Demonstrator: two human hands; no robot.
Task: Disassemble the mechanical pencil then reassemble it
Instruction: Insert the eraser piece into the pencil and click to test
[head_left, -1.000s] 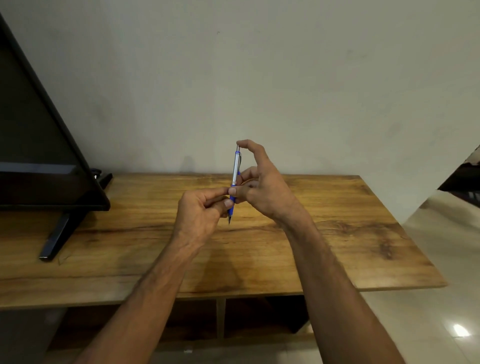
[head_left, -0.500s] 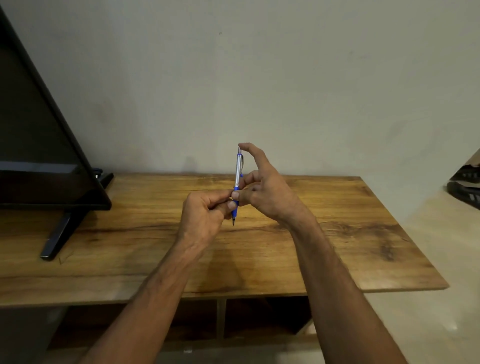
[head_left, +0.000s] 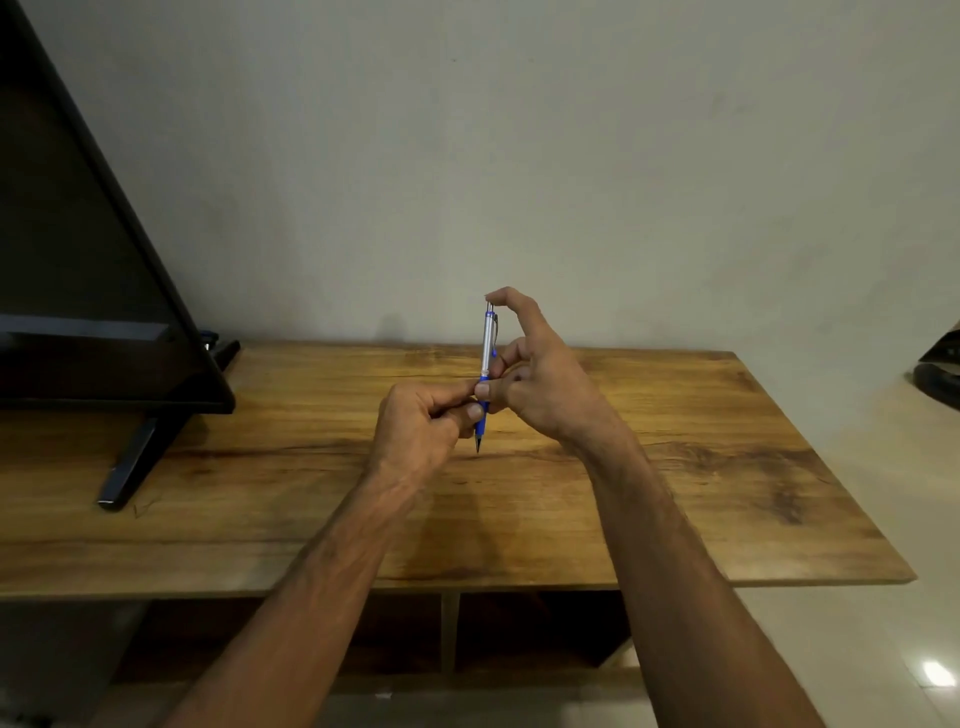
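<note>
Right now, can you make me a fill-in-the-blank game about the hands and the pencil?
The mechanical pencil points its tip ____ toward the table.
The left hand pinches its ____-coloured lower grip.
The right hand curls a finger over the pencil's ____ end.
Missing words: down; blue; top.

Bare left hand (head_left: 421, 426) and right hand (head_left: 540, 384) — forearms (head_left: 311, 571) bare, lean.
</note>
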